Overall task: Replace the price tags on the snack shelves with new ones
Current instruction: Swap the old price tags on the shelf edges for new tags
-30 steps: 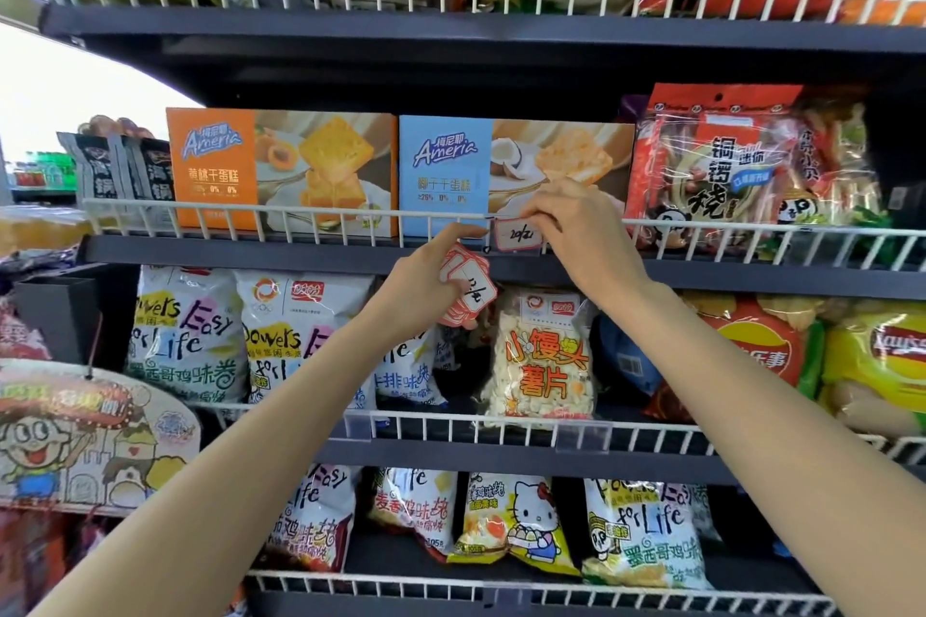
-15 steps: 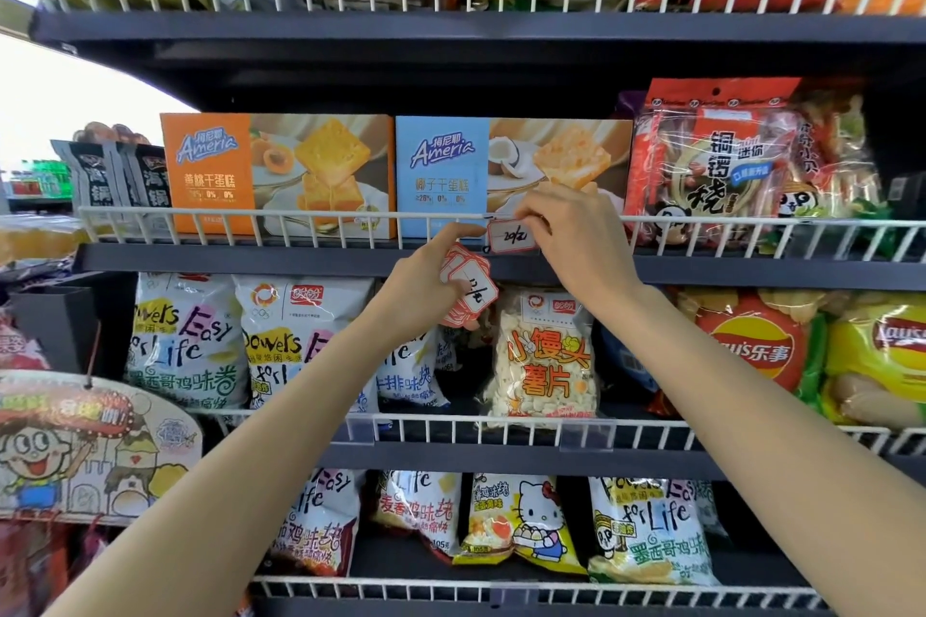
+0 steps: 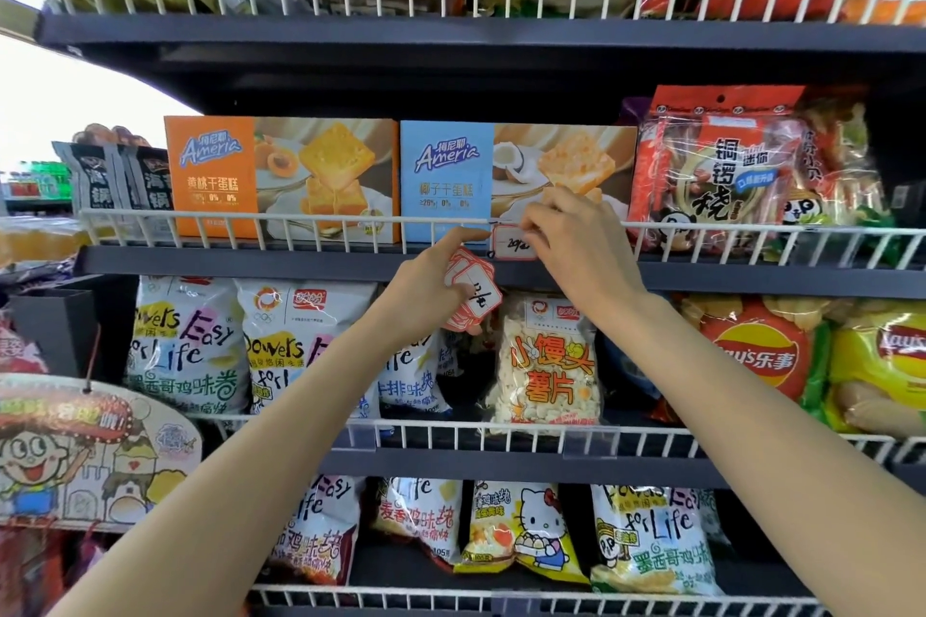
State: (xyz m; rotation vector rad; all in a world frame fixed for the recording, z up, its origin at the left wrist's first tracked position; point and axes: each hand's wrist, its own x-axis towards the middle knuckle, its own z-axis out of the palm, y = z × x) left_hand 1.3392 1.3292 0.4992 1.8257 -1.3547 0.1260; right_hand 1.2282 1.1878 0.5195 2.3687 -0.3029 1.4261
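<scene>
While the snack shelves (image 3: pixel 451 266) fill the view, the blue Ameria box (image 3: pixel 451 175) sits at 12 o'clock from centre behind the white wire rail (image 3: pixel 250 218), orange Ameria box (image 3: pixel 215 175) at its 9 o'clock. Right hand (image 3: pixel 576 246) at the rail, fingers curled, pinching the price tag (image 3: pixel 513 243) hanging on the rail in front of the blue box. Left hand (image 3: pixel 426 291), at 7 o'clock from that tag, grips a stack of red-bordered tags (image 3: pixel 471 296) fanned out below the shelf edge, thumb raised towards the rail.
</scene>
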